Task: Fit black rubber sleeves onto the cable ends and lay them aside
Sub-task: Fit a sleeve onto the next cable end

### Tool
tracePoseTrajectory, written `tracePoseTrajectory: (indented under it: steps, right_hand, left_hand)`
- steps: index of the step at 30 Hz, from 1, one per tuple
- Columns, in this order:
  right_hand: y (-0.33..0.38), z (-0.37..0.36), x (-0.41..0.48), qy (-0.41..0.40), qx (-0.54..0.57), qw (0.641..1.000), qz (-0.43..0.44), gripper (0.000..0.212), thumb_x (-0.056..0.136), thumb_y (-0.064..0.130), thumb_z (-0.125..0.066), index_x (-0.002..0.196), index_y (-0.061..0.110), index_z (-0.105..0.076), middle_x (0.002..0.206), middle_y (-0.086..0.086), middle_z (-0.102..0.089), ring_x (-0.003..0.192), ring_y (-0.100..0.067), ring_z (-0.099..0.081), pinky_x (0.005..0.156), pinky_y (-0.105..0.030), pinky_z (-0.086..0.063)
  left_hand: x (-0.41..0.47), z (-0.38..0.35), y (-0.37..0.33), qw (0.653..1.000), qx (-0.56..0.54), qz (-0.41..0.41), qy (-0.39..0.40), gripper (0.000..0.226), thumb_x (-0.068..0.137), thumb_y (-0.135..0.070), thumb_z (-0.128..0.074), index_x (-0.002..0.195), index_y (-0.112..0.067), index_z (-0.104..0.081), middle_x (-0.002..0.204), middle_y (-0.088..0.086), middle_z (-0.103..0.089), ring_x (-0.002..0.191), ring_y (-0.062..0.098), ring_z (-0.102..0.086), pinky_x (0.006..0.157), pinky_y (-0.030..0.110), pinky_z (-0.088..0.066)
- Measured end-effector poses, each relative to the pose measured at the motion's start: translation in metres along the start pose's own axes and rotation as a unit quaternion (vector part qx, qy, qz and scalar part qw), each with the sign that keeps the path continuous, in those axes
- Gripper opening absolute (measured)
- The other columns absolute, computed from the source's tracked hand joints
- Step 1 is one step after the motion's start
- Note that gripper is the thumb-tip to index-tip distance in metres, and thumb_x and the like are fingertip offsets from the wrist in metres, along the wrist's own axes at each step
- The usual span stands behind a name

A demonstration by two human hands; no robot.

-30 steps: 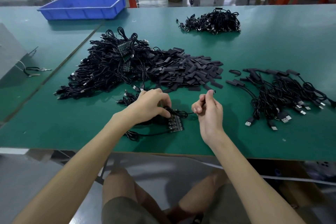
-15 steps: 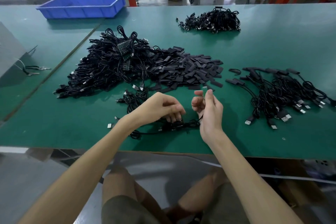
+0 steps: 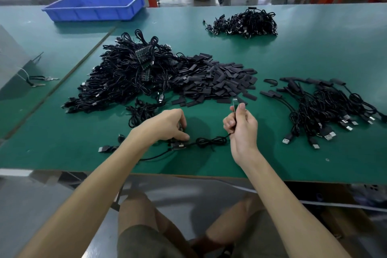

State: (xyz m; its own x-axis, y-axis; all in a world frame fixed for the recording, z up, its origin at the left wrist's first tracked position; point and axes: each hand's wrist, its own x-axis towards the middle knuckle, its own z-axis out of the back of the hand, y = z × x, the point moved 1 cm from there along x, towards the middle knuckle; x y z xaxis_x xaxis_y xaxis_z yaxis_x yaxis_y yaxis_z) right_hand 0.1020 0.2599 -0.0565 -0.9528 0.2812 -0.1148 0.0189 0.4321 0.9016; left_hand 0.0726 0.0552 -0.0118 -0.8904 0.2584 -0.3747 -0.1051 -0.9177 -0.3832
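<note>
Black cable end (image 3: 234, 101): clamped upright in right hand (image 3: 240, 130) grip, tip bared for sleeving.
Left hand (image 3: 165, 125): grip curled on cable bundle (image 3: 178, 145), steadying it on worktop (image 3: 272, 163).
Rubber sleeves (image 3: 213, 81): heaped just beyond, within reach.
Sleeved cables (image 3: 326, 109): laid aside, right.

the right hand (image 3: 240, 125) pinches a cable end (image 3: 235, 101) upright, its small bare tip above the thumb. the cable (image 3: 211, 141) trails in a loose coil across the green counter (image 3: 314, 48) to the left hand (image 3: 167, 124), whose curled fingers grip it. beyond lie a heap of black rubber sleeves (image 3: 215, 81) touching a tangled cable pile (image 3: 125, 77), and sleeved cables (image 3: 326, 109) to the right.
</note>
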Motion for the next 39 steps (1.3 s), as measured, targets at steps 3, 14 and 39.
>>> tracePoseTrajectory:
  steps: [3, 14, 39]
  right_hand:
    - [0.000, -0.002, 0.000, 0.007, -0.019, 1.000, 0.006, 0.032, 0.113, 0.031, -0.040, 0.098, 0.006, -0.053, 0.053, 0.009, -0.045, 0.051, -0.008, -0.041, 0.051, -0.021, -0.033]
    - [-0.005, -0.003, -0.002, 0.020, -0.104, 0.993, 0.043, 0.030, 0.110, 0.035, -0.048, 0.098, 0.011, -0.062, 0.065, 0.006, -0.066, 0.062, -0.005, -0.062, 0.056, -0.017, -0.046]
    - [-0.008, -0.005, -0.004, 0.066, -0.190, 0.977, 0.071, 0.031, 0.109, 0.033, -0.050, 0.096, 0.011, -0.067, 0.072, -0.001, -0.074, 0.069, -0.009, -0.066, 0.060, -0.020, -0.049]
  left_hand:
    - [-0.002, 0.012, 0.004, 0.997, 0.056, 0.030, 0.043, 0.032, 0.085, -0.034, -0.082, 0.105, -0.020, -0.061, 0.098, -0.005, -0.060, 0.090, 0.017, -0.060, 0.080, 0.035, -0.051]
    - [0.053, 0.002, -0.030, 0.977, -0.031, 0.003, -0.211, 0.032, 0.097, -0.030, -0.068, 0.115, -0.007, -0.056, 0.123, 0.011, -0.046, 0.107, 0.030, -0.051, 0.092, 0.045, -0.049]
    - [0.032, -0.007, -0.032, 0.988, -0.020, -0.003, -0.155, 0.044, 0.091, -0.048, -0.072, 0.099, -0.006, -0.061, 0.095, 0.007, -0.061, 0.087, 0.026, -0.060, 0.077, 0.043, -0.054]
